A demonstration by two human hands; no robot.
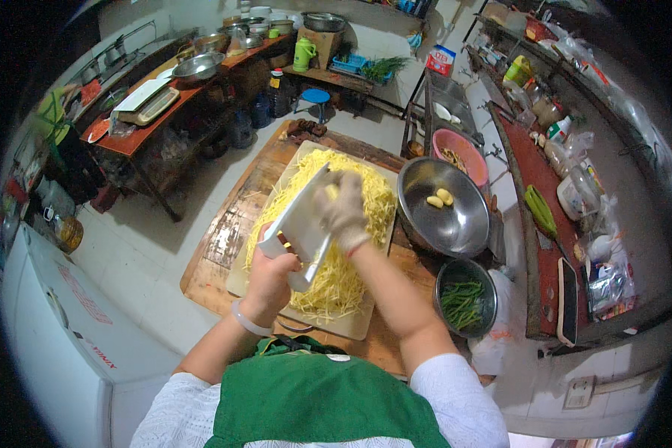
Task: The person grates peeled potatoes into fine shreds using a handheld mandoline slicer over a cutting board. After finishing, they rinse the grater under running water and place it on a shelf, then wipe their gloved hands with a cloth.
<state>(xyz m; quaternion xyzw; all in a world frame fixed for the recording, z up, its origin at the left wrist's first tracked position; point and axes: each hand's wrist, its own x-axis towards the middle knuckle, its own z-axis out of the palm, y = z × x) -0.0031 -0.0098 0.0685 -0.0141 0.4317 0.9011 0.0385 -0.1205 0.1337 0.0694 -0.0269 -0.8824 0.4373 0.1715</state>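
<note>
My left hand (271,274) grips the near end of a white mandoline grater (299,229), which is held tilted. On its face is my right hand (344,207), in a pale knitted glove and blurred by motion. A bit of yellow peeled potato (331,193) shows at the gloved fingers; most of it is hidden. Below the grater, a large heap of yellow potato shreds (327,299) covers much of a pale cutting board (354,329). To the right, a steel bowl (453,232) contains several peeled potatoes (439,197).
The board lies on a wooden table (218,257). Green peppers fill a smaller metal bowl (438,297) at right, and a pink basin (476,162) stands behind the steel bowl. A white freezer (61,336) is at left. A blue stool (316,96) stands beyond the table.
</note>
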